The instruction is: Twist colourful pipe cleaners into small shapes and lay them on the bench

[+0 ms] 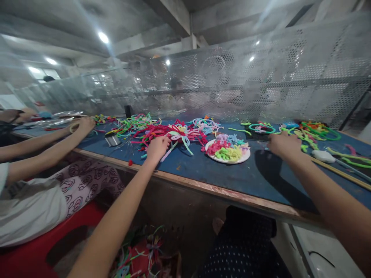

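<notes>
My left hand (158,148) is over the middle of the blue table, its fingers pinched at the edge of a pipe-cleaner flower (181,133). The flower has pink, pale yellow and white loops, with light green and lilac ends sticking out toward the front. My right hand (285,143) reaches to the right side, beside green pipe cleaners (307,139); its back faces me and hides most of the fingers. Between my hands, a white plate (228,162) bears small twisted pieces in pink, yellow-green, lilac and blue.
Piles of coloured pipe cleaners (139,122) line the back of the table. A silver tin (112,139) stands left of my left hand. Thin sticks (342,172) and a white glue gun-like object (323,156) lie right. A co-worker's hands (82,124) work at left. Perforated panel (246,85) behind.
</notes>
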### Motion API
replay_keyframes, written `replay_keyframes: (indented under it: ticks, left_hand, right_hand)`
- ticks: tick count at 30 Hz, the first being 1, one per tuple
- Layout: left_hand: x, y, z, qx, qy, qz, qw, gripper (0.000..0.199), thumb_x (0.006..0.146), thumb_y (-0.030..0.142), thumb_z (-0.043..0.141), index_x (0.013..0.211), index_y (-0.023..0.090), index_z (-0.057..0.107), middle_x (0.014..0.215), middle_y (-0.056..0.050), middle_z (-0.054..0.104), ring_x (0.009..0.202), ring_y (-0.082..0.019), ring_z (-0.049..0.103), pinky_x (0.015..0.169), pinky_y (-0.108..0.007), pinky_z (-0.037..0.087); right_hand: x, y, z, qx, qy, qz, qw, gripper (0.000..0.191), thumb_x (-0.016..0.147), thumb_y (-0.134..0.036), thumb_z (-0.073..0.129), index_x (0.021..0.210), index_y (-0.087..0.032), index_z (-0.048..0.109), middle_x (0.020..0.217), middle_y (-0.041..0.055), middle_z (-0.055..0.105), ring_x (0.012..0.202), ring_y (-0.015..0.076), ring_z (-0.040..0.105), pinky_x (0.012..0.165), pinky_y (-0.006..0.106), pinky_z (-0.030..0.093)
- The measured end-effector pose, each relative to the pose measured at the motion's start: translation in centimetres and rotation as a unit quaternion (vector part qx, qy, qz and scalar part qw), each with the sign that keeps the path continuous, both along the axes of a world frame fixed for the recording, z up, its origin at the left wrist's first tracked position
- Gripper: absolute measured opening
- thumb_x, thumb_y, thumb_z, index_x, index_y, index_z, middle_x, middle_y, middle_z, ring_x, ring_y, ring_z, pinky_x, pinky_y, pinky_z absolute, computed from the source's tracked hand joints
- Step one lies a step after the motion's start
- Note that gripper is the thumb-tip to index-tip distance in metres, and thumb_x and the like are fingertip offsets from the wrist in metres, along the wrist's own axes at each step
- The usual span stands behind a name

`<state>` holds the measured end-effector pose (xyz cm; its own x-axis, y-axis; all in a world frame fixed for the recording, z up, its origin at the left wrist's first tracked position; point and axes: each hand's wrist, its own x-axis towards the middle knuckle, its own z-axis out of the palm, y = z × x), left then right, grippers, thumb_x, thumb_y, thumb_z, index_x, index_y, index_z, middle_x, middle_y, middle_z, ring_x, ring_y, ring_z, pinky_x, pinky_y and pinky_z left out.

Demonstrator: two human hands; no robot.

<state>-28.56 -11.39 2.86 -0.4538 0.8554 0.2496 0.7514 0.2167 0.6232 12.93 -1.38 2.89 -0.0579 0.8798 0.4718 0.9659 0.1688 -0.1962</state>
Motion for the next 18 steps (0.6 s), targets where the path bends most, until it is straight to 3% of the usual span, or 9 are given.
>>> replay_keyframes:
  ticks: [2, 5, 11, 14, 18]
  left_hand:
    - [-1.5, -0.3, 0.4, -0.006, 0.021, -0.009, 1.0, 0.025, 0.092, 0.032, 0.055, 0.108, 0.014, 0.061, 0.111, -0.008, 0.062, 0.099, -0.021, 0.061, 0.085, -0.04, 0.052]
    - [-2.6, 0.4, 0.3, -0.025, 0.034, -0.043, 0.998, 0.024, 0.091, 0.03, 0.057, 0.11, 0.015, 0.061, 0.114, -0.008, 0.061, 0.101, -0.021, 0.06, 0.087, -0.041, 0.052]
    - [-3.2, 1.2, 0.5, -0.045, -0.006, -0.053, 0.998, 0.023, 0.091, 0.03, 0.058, 0.108, 0.015, 0.061, 0.11, -0.007, 0.062, 0.095, -0.019, 0.062, 0.082, -0.037, 0.054]
    - [-3.3, 0.5, 1.6, -0.034, -0.06, -0.031, 0.997, 0.022, 0.091, 0.03, 0.058, 0.105, 0.014, 0.062, 0.106, -0.006, 0.063, 0.091, -0.019, 0.063, 0.078, -0.035, 0.055]
    - [-1.9, -0.5, 2.1, -0.011, -0.166, -0.031, 0.986, 0.024, 0.091, 0.03, 0.058, 0.106, 0.012, 0.06, 0.102, -0.006, 0.063, 0.085, -0.017, 0.063, 0.073, -0.033, 0.056]
  right_hand:
    - [-1.4, -0.4, -0.2, 0.008, 0.014, 0.029, 0.999, 0.022, 0.09, -0.024, 0.056, 0.109, -0.015, 0.062, 0.118, 0.0132, 0.058, 0.109, 0.0243, 0.054, 0.093, 0.043, 0.043]
    - [-6.3, -1.4, 0.4, 0.01, 0.04, 0.159, 0.986, 0.024, 0.086, -0.018, 0.057, 0.108, -0.011, 0.065, 0.111, 0.0172, 0.06, 0.107, 0.0262, 0.056, 0.089, 0.037, 0.043]
    - [-17.2, -5.7, 0.8, -0.007, 0.111, 0.396, 0.912, 0.011, 0.085, -0.016, 0.058, 0.088, -0.016, 0.069, 0.099, 0.0084, 0.064, 0.094, 0.0187, 0.059, 0.085, 0.03, 0.045]
    - [-20.4, -7.5, -0.1, -0.032, 0.149, 0.453, 0.878, 0.006, 0.084, -0.017, 0.061, 0.087, -0.014, 0.065, 0.097, 0.0058, 0.064, 0.089, 0.0174, 0.06, 0.083, 0.035, 0.048]
    - [-23.1, -8.0, -1.4, -0.079, 0.215, 0.471, 0.852, 0.024, 0.09, -0.025, 0.058, 0.111, -0.014, 0.059, 0.095, 0.0032, 0.064, 0.081, 0.015, 0.063, 0.076, 0.035, 0.052]
